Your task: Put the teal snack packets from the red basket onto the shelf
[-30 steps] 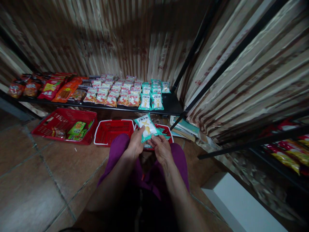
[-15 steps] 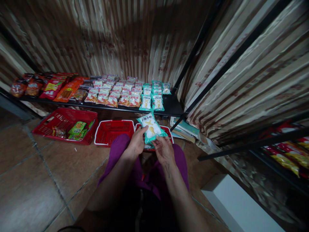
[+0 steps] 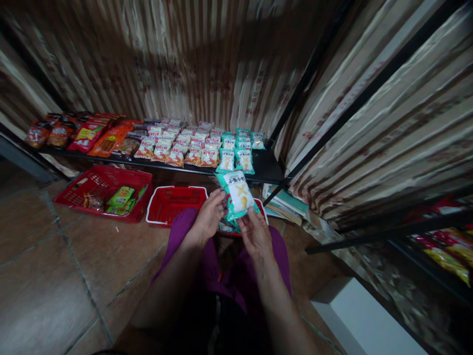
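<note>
A teal-and-white snack bag (image 3: 239,193) with Chinese lettering is tilted in front of me, above a red basket. My right hand (image 3: 255,232) grips its lower edge between thumb and fingers. Beside the bag's left edge is my left hand (image 3: 210,217), its fingers stretched out and loose; whether the fingertips touch the bag is hard to see. Under the hands, the red basket (image 3: 264,213) with a white rim holds more teal bags (image 3: 228,227), partly hidden. On the low black shelf just beyond stand matching teal bags (image 3: 244,160) in short rows.
White-and-orange snack bags (image 3: 177,154) and orange and red packets (image 3: 88,134) line the black shelf (image 3: 268,165). At left are a red basket with green packets (image 3: 121,196) and another red basket (image 3: 158,209). Shelf posts, papers (image 3: 286,199) and a white box (image 3: 364,315) lie right.
My left thumb has come off the bag's front and the left fingers have loosened. The bag has turned more upright and shifted slightly right in my right hand. The view has shifted slightly.
</note>
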`<action>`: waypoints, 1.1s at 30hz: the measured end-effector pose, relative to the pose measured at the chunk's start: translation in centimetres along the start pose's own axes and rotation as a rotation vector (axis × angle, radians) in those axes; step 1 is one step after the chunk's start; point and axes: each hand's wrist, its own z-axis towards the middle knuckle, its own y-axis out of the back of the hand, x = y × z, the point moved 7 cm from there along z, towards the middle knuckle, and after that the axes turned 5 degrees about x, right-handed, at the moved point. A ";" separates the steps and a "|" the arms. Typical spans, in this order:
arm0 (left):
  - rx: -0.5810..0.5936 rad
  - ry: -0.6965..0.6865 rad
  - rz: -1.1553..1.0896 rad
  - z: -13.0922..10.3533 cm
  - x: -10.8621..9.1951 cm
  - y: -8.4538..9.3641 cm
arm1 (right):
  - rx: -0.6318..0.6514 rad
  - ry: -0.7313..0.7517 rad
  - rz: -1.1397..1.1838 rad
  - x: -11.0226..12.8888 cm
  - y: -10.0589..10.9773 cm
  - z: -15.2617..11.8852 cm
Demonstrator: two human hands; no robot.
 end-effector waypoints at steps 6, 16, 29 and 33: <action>-0.065 -0.027 0.038 0.0 -0.6 1.0 | 0.011 -0.015 0.016 -0.4 0.5 0.2; -0.199 -0.101 0.212 -0.2 -1.0 1.8 | -0.005 -0.021 -0.007 -0.7 0.8 0.0; -0.338 -0.123 0.091 0.1 -0.8 3.5 | 0.030 0.567 -0.869 3.2 -0.4 -1.9; -0.303 -0.174 0.107 0.1 -1.3 3.2 | 0.073 0.837 -0.997 4.4 -1.6 -2.9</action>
